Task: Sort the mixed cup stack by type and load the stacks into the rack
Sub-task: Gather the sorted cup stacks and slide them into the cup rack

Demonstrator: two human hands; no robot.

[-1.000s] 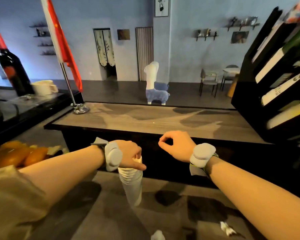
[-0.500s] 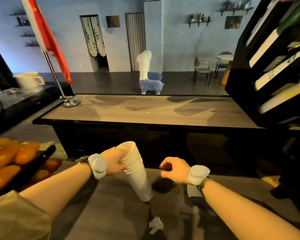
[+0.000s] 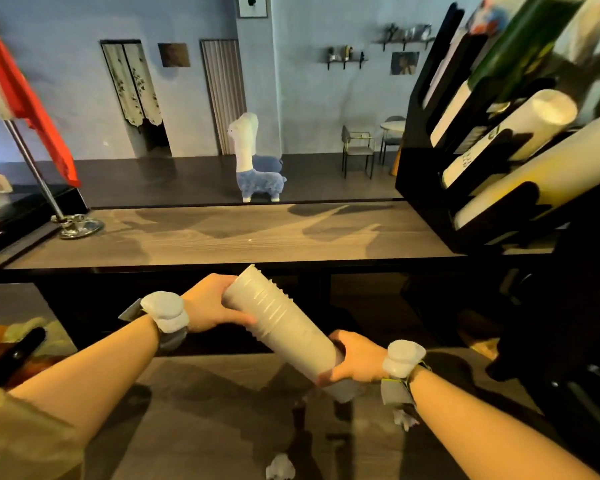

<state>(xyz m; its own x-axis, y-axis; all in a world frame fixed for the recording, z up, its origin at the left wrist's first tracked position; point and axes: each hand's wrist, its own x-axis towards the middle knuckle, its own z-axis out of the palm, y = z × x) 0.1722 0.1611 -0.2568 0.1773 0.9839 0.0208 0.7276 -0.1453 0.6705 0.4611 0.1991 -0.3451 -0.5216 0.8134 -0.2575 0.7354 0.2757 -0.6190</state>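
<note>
A white cup stack (image 3: pixel 284 327) lies tilted between my hands, its open mouth up and to the left, its bottom down and to the right. My left hand (image 3: pixel 210 303) grips the mouth end. My right hand (image 3: pixel 352 362) is closed around the bottom end. The black cup rack (image 3: pixel 426 147) stands at the right on the counter, with several slanted slots holding long white cup stacks (image 3: pixel 513 133).
A raised wooden counter (image 3: pixel 222 237) runs in front of me, with a flag stand (image 3: pixel 78 226) at its left end. Crumpled paper scraps (image 3: pixel 279 467) lie on the lower worktop. Oranges and a black handle (image 3: pixel 13 351) sit at the left edge.
The cup stack has swung from hanging upright in my left hand to lying tilted, and my right hand has come in and closed on its bottom end.
</note>
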